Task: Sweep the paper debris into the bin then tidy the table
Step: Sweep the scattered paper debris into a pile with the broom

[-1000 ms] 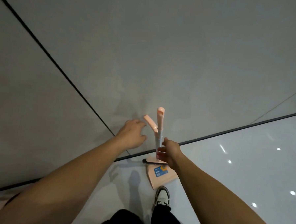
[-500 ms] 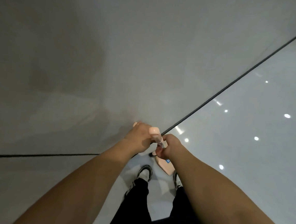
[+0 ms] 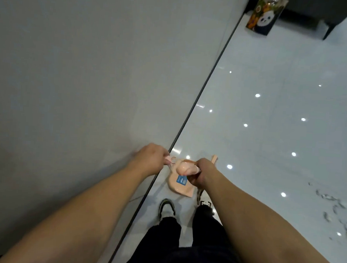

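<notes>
Grey wall (image 3: pixel 81 66) fills the left half of the view, meeting a glossy white floor (image 3: pixel 279 137) along a dark strip that runs diagonally from far right to near left; ceiling lights reflect as bright dots across the tiles. Far right, a dark piece of furniture (image 3: pixel 315 10) stands on the floor, with a printed bag (image 3: pixel 264 15) bearing a panda picture just beside it on its left. Both bare forearms reach forward from the near edge, over dark trousers and two shoes planted on the floor. Pink dustpan (image 3: pixel 181 184), blue label on its face, is low near the wall base, directly below and between the two hands, just ahead of the shoes. Right hand (image 3: pixel 201 174) is closed in a fist around the top of the dustpan handle (image 3: pixel 184 169), whose rounded pink end sticks out on the left of the fist. Left hand (image 3: pixel 152 160), just left of it and near the wall, pinches the pink end of the broom handle (image 3: pixel 171 161), fingers curled round it; the broom head cannot be made out. A pink part shows just beyond the right hand. Paper debris (image 3: pixel 337 210), small white scraps, lies scattered on the floor at the right edge, well apart from both hands and the dustpan.
</notes>
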The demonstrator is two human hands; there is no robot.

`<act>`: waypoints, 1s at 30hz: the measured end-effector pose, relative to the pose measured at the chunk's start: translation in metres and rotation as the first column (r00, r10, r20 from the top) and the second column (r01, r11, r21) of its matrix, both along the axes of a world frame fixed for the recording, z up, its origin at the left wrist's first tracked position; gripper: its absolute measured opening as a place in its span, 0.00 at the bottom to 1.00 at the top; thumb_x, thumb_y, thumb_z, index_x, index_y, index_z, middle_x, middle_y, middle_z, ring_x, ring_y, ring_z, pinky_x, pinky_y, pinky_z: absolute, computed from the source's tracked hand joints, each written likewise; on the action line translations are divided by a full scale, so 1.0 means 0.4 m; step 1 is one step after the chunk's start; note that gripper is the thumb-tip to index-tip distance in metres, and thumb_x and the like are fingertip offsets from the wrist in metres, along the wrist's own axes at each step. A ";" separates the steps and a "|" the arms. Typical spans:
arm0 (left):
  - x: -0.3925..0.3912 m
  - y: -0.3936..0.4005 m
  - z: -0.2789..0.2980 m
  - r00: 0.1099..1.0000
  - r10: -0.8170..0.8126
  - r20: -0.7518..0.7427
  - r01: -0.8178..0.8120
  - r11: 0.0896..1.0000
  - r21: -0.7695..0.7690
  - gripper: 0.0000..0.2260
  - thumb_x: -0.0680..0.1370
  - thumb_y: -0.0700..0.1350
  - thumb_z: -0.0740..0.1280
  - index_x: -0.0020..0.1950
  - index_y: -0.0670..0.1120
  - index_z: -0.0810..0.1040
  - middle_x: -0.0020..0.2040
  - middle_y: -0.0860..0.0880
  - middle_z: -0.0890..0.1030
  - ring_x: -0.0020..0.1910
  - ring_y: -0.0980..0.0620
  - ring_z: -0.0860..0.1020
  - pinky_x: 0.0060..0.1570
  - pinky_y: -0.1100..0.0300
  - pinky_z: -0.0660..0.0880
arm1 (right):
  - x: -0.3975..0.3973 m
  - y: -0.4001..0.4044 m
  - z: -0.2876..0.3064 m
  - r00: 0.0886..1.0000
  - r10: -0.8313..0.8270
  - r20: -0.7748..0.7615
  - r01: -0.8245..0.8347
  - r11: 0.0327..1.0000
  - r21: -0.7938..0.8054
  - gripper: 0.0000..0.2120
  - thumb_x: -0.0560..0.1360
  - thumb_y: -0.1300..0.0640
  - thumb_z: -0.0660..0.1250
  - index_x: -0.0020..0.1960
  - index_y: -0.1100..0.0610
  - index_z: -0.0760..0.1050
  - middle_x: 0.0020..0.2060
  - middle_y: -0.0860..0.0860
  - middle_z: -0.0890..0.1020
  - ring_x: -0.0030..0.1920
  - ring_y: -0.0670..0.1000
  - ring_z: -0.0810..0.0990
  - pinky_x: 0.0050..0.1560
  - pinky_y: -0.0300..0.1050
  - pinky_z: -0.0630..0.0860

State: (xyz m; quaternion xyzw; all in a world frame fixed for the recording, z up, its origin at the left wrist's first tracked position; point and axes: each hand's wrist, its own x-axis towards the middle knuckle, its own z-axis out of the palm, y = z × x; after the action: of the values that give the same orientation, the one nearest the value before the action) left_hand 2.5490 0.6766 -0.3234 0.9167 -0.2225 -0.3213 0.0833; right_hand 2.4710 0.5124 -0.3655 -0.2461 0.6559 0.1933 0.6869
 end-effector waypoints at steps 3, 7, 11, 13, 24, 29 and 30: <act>0.006 -0.038 0.003 0.993 -0.122 0.003 0.121 0.991 0.063 0.09 0.77 0.50 0.69 0.56 0.50 0.81 0.55 0.44 0.81 0.56 0.42 0.78 0.51 0.56 0.73 | -0.077 -0.082 0.023 0.999 0.005 0.051 0.001 0.993 -0.117 0.06 0.79 0.69 0.55 0.47 0.62 0.67 0.37 0.56 0.71 0.28 0.54 0.74 0.21 0.41 0.74; -0.022 -0.176 0.038 0.955 -0.292 0.062 0.287 0.955 0.069 0.16 0.75 0.48 0.67 0.62 0.49 0.78 0.61 0.46 0.78 0.61 0.44 0.75 0.56 0.53 0.74 | -0.177 -0.165 0.052 0.993 0.025 0.118 -0.010 0.991 -0.131 0.09 0.79 0.66 0.60 0.59 0.64 0.69 0.40 0.57 0.73 0.28 0.49 0.70 0.20 0.36 0.72; -0.096 -0.363 0.083 0.898 -0.429 0.102 0.432 0.902 -0.011 0.19 0.77 0.51 0.65 0.67 0.48 0.74 0.64 0.46 0.75 0.62 0.45 0.74 0.56 0.52 0.73 | -0.259 -0.254 0.091 0.981 -0.078 0.180 0.099 0.989 -0.112 0.04 0.78 0.69 0.60 0.51 0.64 0.69 0.39 0.57 0.72 0.29 0.49 0.68 0.29 0.37 0.71; -0.142 -0.457 0.109 0.861 -0.499 0.103 0.506 0.860 -0.061 0.21 0.78 0.54 0.65 0.70 0.50 0.72 0.66 0.46 0.74 0.65 0.45 0.72 0.59 0.52 0.71 | -0.302 -0.306 0.105 0.962 -0.170 0.212 0.197 0.973 -0.117 0.06 0.78 0.71 0.59 0.44 0.62 0.68 0.34 0.56 0.70 0.27 0.49 0.67 0.29 0.37 0.70; -0.408 -1.040 0.149 0.659 -0.746 0.089 0.751 0.658 -0.049 0.23 0.78 0.55 0.64 0.72 0.51 0.70 0.68 0.49 0.72 0.68 0.48 0.69 0.63 0.55 0.68 | -0.719 -0.764 0.148 0.936 -0.276 0.217 0.310 0.940 -0.144 0.06 0.77 0.65 0.66 0.51 0.67 0.73 0.31 0.58 0.80 0.22 0.50 0.78 0.23 0.37 0.76; -0.550 -1.272 0.149 0.569 -0.821 0.053 0.822 0.570 0.007 0.23 0.79 0.56 0.63 0.73 0.51 0.69 0.70 0.49 0.71 0.69 0.48 0.68 0.65 0.55 0.67 | -0.907 -0.958 0.122 0.911 -0.371 0.178 0.402 0.895 -0.194 0.05 0.75 0.72 0.63 0.47 0.65 0.71 0.33 0.57 0.71 0.16 0.48 0.70 0.19 0.34 0.67; -0.577 -1.313 0.150 0.550 -0.834 0.054 0.834 0.551 0.014 0.23 0.79 0.56 0.63 0.73 0.51 0.69 0.70 0.49 0.71 0.69 0.49 0.68 0.65 0.55 0.67 | -0.941 -0.985 0.119 0.914 -0.368 0.170 0.397 0.896 -0.198 0.04 0.75 0.72 0.63 0.46 0.65 0.71 0.32 0.57 0.71 0.16 0.48 0.70 0.19 0.34 0.67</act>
State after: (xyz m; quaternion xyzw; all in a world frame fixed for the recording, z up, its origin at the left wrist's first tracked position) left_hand 2.3183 0.1512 -0.2633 0.7097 -0.6345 -0.2959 -0.0789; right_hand 2.0948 0.1184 -0.3180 -0.2014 0.6637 -0.0387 0.7194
